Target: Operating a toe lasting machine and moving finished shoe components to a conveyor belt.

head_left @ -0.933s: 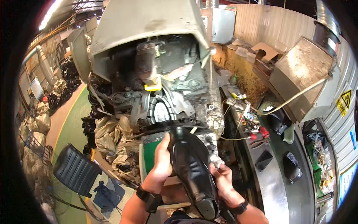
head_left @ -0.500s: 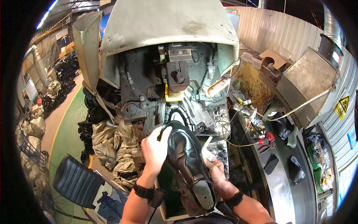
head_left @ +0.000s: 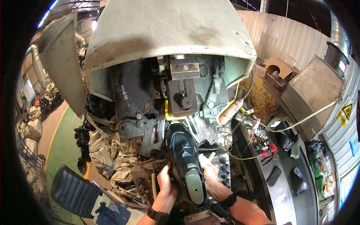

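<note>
A black leather shoe upper (head_left: 183, 144) is stretched over a grey-green shoe last (head_left: 195, 187), whose top has a small round hole. The toe points away from me, up against the machine's metal jaws, below a yellow part (head_left: 173, 115). My left hand (head_left: 167, 182) holds the upper's left side near the heel, its fingers partly hidden by the shoe. On the other side, my right hand (head_left: 213, 180) grips the upper beside the last. Between the right fingers and the shoe shows something white (head_left: 204, 160), with a pale stick-like piece by it; its kind is unclear.
A large machine under a cream hood (head_left: 165, 30) fills the centre. To the right run a metal bench with red-handled pliers (head_left: 269, 159) and a dark channel holding black shoes (head_left: 299, 182). Cloth sacks (head_left: 103, 150) and a black chair (head_left: 73, 191) stand on the left.
The shoe has moved forward, its toe now at the machine's jaws. My left hand has shifted from the toe back to the heel side. The view has moved closer to the machine.
</note>
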`<state>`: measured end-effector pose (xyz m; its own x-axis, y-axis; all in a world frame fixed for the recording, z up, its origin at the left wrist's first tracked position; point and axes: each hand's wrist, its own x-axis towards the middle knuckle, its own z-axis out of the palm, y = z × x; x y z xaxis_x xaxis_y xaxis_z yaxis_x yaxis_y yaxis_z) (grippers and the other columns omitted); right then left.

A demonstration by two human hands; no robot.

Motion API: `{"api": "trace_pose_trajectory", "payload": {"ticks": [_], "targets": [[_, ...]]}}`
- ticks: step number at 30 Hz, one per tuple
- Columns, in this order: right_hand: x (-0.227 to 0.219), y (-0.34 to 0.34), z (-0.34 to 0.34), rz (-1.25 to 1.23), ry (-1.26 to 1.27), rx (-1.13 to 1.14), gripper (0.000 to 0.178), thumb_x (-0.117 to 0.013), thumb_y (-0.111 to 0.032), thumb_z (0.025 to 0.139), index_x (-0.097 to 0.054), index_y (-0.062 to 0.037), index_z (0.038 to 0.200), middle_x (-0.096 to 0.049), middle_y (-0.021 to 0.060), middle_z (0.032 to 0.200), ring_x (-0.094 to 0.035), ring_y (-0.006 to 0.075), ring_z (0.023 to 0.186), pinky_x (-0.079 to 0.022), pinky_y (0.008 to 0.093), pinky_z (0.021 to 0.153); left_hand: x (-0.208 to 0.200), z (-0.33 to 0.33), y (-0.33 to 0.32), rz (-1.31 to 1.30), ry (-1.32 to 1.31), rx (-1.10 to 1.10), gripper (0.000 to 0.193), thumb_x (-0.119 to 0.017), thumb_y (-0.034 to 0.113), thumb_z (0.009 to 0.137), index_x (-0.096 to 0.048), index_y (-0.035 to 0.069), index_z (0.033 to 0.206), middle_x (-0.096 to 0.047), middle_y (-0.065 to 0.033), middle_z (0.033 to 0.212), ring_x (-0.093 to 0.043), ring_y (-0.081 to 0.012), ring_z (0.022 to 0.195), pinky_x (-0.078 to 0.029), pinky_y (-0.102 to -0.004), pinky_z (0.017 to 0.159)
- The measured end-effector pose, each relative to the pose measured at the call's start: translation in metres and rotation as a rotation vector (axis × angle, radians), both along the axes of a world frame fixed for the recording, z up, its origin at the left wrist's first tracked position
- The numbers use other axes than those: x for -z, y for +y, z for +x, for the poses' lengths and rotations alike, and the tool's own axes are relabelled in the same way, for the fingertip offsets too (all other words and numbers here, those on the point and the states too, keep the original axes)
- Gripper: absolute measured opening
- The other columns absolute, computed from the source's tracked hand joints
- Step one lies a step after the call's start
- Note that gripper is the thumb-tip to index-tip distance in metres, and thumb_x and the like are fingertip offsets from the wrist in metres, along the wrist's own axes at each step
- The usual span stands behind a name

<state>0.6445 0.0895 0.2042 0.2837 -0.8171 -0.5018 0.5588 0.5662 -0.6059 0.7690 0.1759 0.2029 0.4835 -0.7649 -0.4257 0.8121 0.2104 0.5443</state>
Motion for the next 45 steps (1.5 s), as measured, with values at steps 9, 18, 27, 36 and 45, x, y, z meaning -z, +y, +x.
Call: {"api": "trace_pose_trajectory", "payload": {"ticks": [9,18,27,36,45], "targets": [[0.009,-0.012,0.011,0.019,-0.054,-0.078,0.027,-0.057,0.007,0.091,-0.067,0.0034,0.116,-0.072,0.0154,0.1,-0.074,0.0246,0.081,-0.065,0.0402,0.071,-0.012,0.009,-0.007,0.0,0.109,0.06,0.038,-0.045,0.029,0.105,-0.067,0.001,0.119,-0.073,-0.0122,0.11,-0.07,-0.0267,0.095,-0.056,-0.0397,0.088],[0.048,-0.027,0.012,0.012,-0.068,-0.164,0.012,-0.069,-0.012,0.098,-0.062,-0.0027,0.102,-0.073,0.0096,0.096,-0.073,0.0204,0.079,-0.063,0.0353,0.069,0.065,0.017,-0.021,0.096,-0.108,-0.118,0.029,-0.059,0.019,0.1,-0.068,-0.003,0.117,-0.072,-0.0098,0.111,-0.066,-0.0208,0.101,-0.053,-0.0357,0.091],[0.07,-0.038,0.018,-0.113,-0.17,-0.196,0.02,-0.069,-0.009,0.098,-0.069,0.0033,0.113,-0.075,0.0105,0.099,-0.074,0.019,0.082,-0.064,0.0331,0.073,0.103,0.013,-0.032,0.037,-0.22,-0.194,0.017,-0.061,0.019,0.104,-0.068,0.003,0.105,-0.071,-0.004,0.1,-0.065,-0.0139,0.087,-0.053,-0.0304,0.081],[0.06,-0.036,0.019,-0.03,-0.153,-0.205,0.023,-0.069,-0.014,0.1,-0.068,0.0043,0.114,-0.075,0.0124,0.1,-0.075,0.0195,0.08,-0.065,0.0326,0.07,0.09,0.013,-0.035,0.069,-0.231,-0.224,0.02,-0.061,0.02,0.106,-0.068,0.001,0.108,-0.071,-0.0033,0.097,-0.064,-0.0129,0.081,-0.055,-0.03,0.073],[0.06,-0.033,0.017,-0.046,-0.15,-0.227,0.027,-0.066,-0.015,0.101,-0.067,0.0019,0.123,-0.075,0.0105,0.105,-0.074,0.018,0.086,-0.065,0.0316,0.072,0.083,0.01,-0.033,0.084,-0.388,-0.263,0.026,-0.064,0.022,0.105,-0.07,-0.001,0.112,-0.07,-0.0019,0.098,-0.063,-0.0124,0.083,-0.053,-0.0275,0.075]]}}
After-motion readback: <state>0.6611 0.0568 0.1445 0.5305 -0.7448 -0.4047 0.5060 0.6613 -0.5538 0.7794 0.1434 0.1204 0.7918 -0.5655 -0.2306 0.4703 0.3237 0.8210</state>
